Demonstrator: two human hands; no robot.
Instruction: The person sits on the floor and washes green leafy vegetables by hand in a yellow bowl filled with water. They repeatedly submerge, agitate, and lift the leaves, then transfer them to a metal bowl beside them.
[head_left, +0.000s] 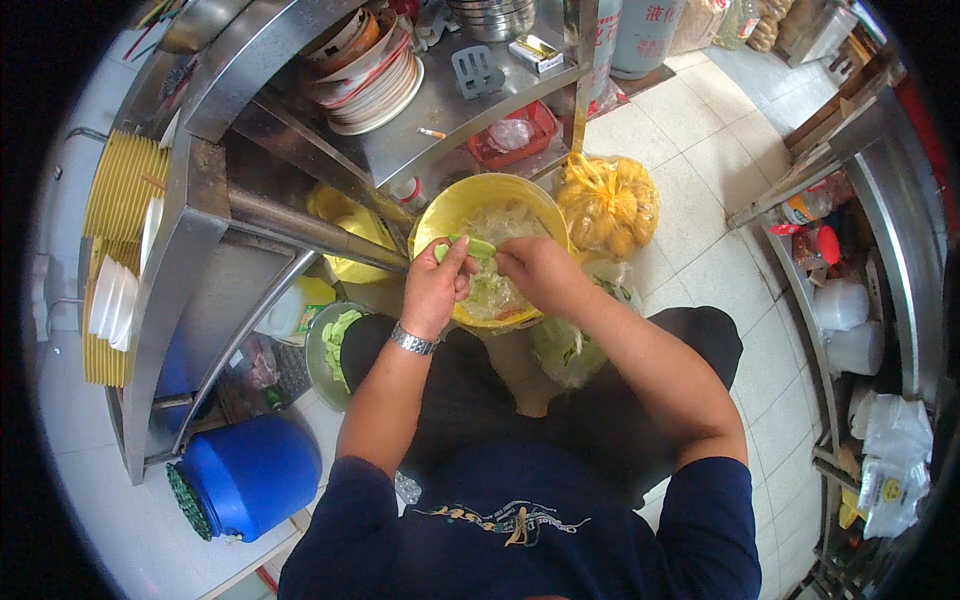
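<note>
My left hand (433, 294) holds a pale green vegetable piece (477, 246), possibly a pod, between thumb and fingers. The fingertips of my right hand (546, 274) are pinched at its right end. Both hands are over a yellow bucket (491, 182), where crumpled clear plastic (517, 219) and green scraps lie. Left of my knee is a metal bowl (319, 367) with flat green pieces (341, 341) in it. A clear plastic bag of green vegetables (562, 351) rests between my legs, under my right forearm.
A yellow bag of round, potato-like produce (611, 206) stands right of the bucket. Ahead, a steel shelf (510, 97) carries stacked plates (379, 94) and a slotted turner (478, 71). A blue plastic barrel (259, 476) lies at left; a loaded rack (844, 300) lines the right.
</note>
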